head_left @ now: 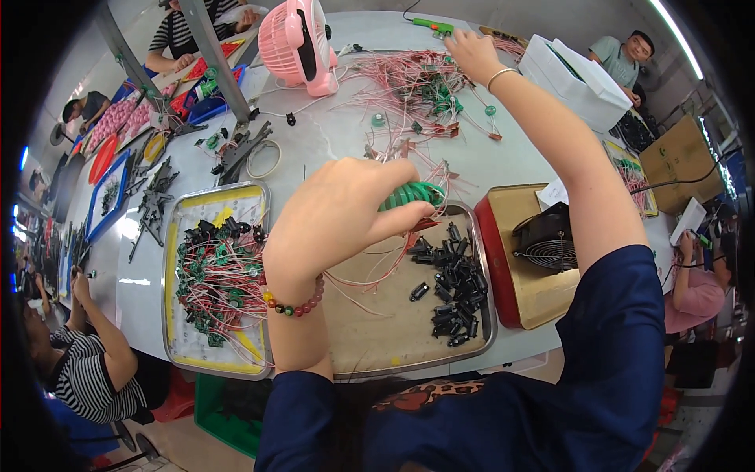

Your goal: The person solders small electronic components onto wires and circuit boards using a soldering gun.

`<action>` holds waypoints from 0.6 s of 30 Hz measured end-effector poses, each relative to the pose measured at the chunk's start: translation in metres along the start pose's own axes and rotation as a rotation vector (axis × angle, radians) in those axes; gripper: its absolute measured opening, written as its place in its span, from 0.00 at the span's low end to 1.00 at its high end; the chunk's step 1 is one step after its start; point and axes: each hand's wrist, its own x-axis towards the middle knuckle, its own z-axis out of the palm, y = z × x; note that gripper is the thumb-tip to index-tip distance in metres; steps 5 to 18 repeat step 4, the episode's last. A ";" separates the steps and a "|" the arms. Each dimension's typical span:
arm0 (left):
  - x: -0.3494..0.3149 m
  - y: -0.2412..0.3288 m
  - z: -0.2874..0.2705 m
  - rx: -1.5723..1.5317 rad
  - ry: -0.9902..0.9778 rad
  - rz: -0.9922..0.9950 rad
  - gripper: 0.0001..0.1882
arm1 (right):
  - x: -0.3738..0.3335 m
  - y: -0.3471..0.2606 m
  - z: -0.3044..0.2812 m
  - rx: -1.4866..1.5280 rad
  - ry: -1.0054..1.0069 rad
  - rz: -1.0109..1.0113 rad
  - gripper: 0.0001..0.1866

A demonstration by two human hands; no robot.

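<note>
The person's left hand (pixel 334 216) closes around a green wound coil (pixel 413 193) trailing red wires, held just above a metal tray (pixel 377 334) of small black connectors (pixel 452 291). Far beyond it, the right hand (pixel 469 53) reaches with loosely curled fingers into a tangled pile of red-wired coils (pixel 413 82), seemingly picking out another piece; whether it grips one cannot be told. The next move likely calls for freeing one coil from the tangle.

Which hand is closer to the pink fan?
Right. The right hand reaches far across the table into the red wires, a short way to the side of the pink fan. The left hand is farther back over the tray, holding a green coil.
</note>
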 end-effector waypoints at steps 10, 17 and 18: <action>-0.001 0.001 -0.004 0.003 -0.027 -0.029 0.16 | 0.004 -0.025 -0.036 0.389 -0.032 -0.225 0.26; -0.001 0.001 -0.004 0.003 -0.027 -0.029 0.16 | 0.004 -0.025 -0.036 0.389 -0.032 -0.225 0.26; -0.001 0.001 -0.004 0.003 -0.027 -0.029 0.16 | 0.004 -0.025 -0.036 0.389 -0.032 -0.225 0.26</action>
